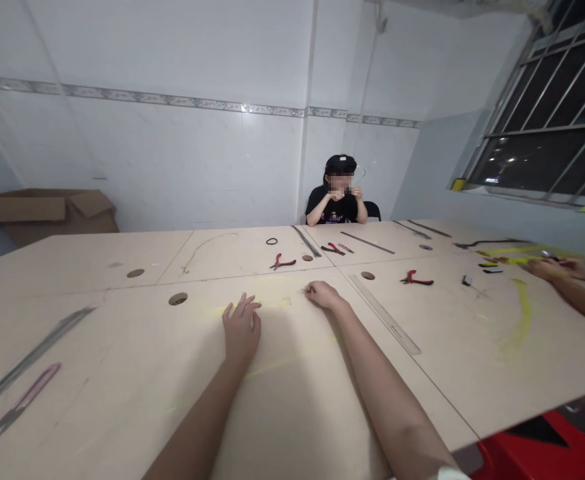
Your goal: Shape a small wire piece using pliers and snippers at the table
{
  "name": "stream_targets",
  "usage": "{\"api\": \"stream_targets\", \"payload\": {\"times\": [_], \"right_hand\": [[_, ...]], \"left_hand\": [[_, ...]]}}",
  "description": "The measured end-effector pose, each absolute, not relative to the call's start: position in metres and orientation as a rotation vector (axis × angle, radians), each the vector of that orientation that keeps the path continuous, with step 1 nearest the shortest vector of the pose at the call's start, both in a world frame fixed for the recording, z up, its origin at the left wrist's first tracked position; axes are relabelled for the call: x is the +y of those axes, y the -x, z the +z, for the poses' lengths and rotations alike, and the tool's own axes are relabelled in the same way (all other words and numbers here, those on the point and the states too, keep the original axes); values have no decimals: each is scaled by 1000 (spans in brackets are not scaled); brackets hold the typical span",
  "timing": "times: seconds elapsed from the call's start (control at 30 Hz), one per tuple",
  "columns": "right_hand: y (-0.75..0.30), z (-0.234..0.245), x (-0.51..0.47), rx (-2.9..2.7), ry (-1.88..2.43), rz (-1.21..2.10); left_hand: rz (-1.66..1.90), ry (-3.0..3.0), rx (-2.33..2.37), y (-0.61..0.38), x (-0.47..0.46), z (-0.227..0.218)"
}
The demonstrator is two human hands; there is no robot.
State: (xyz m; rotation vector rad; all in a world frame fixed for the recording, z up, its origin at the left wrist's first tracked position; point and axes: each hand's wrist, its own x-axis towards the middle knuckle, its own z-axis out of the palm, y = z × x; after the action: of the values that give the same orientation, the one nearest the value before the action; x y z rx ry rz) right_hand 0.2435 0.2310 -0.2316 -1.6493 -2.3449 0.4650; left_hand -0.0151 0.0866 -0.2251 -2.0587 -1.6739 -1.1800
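My left hand (pixel 241 328) is over the table with its fingers spread and slightly bent, and nothing shows in its grasp. To its right, my right hand (pixel 323 295) has thumb and fingers pinched together at the tabletop. A tiny thing seems to stick out at its fingertips, too small to name. Between the two hands lies a thin, pale yellow see-through strip (pixel 272 304), faint against the wood. A clear ruler (pixel 386 315) lies just right of my right forearm. Red-handled pliers (pixel 283 263) rest beyond my hands.
Pink-handled snips (pixel 25 401) and a bundle of grey strips (pixel 35 357) lie at left. More red pliers (pixel 417 279) are at right, near yellow strips (pixel 521 310) and a co-worker's hands (pixel 552 268). Another person (pixel 336 200) sits opposite. The table has round holes (pixel 178 299).
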Motion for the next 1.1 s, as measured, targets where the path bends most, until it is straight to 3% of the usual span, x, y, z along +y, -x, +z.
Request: {"api": "stream_targets", "payload": {"times": [0.5,0.83,0.97,1.1], "right_hand": [[-235,-232,225,-2346,1590,468],[-224,-186,214,-2216,1226,459],[-213,-164,199,-2173,1081,475],[-200,-135,176,-2166,943,498]], "left_hand": [[-1240,2071,-1712,15,85,-226],[-1337,2125,-1778,5,84,-222],[-1441,2082,-1820,-5,83,-197],[-1542,2162,-1767,-12,87,-139]]}}
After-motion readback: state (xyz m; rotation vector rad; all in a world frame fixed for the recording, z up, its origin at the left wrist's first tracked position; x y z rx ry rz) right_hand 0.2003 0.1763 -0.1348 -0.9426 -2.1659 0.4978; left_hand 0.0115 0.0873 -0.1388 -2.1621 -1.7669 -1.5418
